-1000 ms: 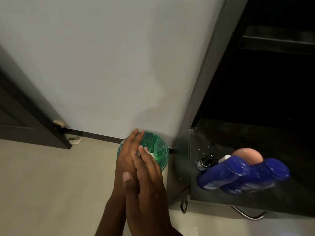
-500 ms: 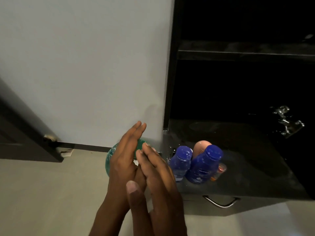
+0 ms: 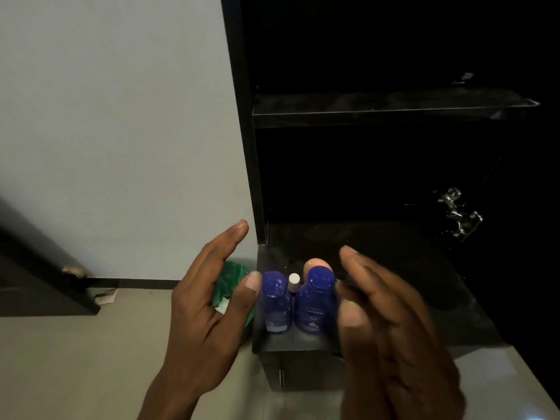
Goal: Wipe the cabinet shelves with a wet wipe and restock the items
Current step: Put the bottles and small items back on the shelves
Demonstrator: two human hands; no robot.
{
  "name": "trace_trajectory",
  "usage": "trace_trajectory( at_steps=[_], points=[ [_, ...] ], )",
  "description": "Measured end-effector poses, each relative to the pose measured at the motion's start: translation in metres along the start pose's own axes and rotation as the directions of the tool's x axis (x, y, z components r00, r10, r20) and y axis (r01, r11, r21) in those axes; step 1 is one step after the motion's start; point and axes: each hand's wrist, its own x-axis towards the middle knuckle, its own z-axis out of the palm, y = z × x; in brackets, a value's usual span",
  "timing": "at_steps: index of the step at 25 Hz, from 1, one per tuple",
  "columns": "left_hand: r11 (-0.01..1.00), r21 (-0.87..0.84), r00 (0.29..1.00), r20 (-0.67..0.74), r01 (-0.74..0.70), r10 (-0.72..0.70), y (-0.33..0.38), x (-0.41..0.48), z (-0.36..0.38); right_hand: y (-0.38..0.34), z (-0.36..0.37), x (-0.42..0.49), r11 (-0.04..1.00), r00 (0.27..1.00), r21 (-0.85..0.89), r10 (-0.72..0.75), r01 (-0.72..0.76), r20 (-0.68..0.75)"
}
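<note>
Two blue lotion bottles stand side by side at the front left of the black cabinet's lower shelf (image 3: 394, 268): a smaller one (image 3: 275, 301) on the left, a larger one (image 3: 316, 301) on the right. Behind them show a small white-capped bottle (image 3: 294, 281) and a peach-coloured round item (image 3: 315, 263). My left hand (image 3: 209, 310) is open, fingers straight, just left of the smaller bottle. My right hand (image 3: 391, 334) is open and blurred, just right of the larger bottle. Neither hand holds anything. The upper shelf (image 3: 394, 107) is bare.
A green-lined bin (image 3: 233, 283) with a white wipe inside sits on the floor against the white wall, left of the cabinet and partly behind my left hand. A metal hinge (image 3: 459, 213) shows at the cabinet's right. A dark door (image 3: 36, 268) stands far left.
My hands were pressed together over the bin; they have parted and now flank the two blue bottles. The view has swung right toward the cabinet.
</note>
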Motion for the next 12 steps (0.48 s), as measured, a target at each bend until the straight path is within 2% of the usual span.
trace_trajectory(
  at_steps=[3, 5, 8, 12],
  points=[
    [1.000, -0.006, 0.999, 0.029, 0.028, -0.028, -0.005, -0.006, 0.003, 0.030, -0.016, -0.001, 0.998, 0.992, -0.034, 0.041, -0.045, -0.119],
    [0.999, 0.023, 0.998, 0.044, 0.044, -0.045, -0.011, -0.012, 0.008, 0.059, -0.024, -0.001, 0.990, 0.987, -0.095, 0.089, -0.102, -0.132],
    [0.996, 0.064, 0.997, 0.049, 0.060, -0.063, -0.016, -0.024, 0.011, 0.088, -0.032, -0.007, 0.988, 0.990, -0.083, 0.130, -0.133, -0.047],
    [0.990, 0.094, 0.994, -0.013, 0.106, -0.105, -0.025, -0.043, 0.019, 0.112, -0.031, -0.018, 0.986, 0.964, -0.012, 0.163, -0.164, 0.208]
  ],
)
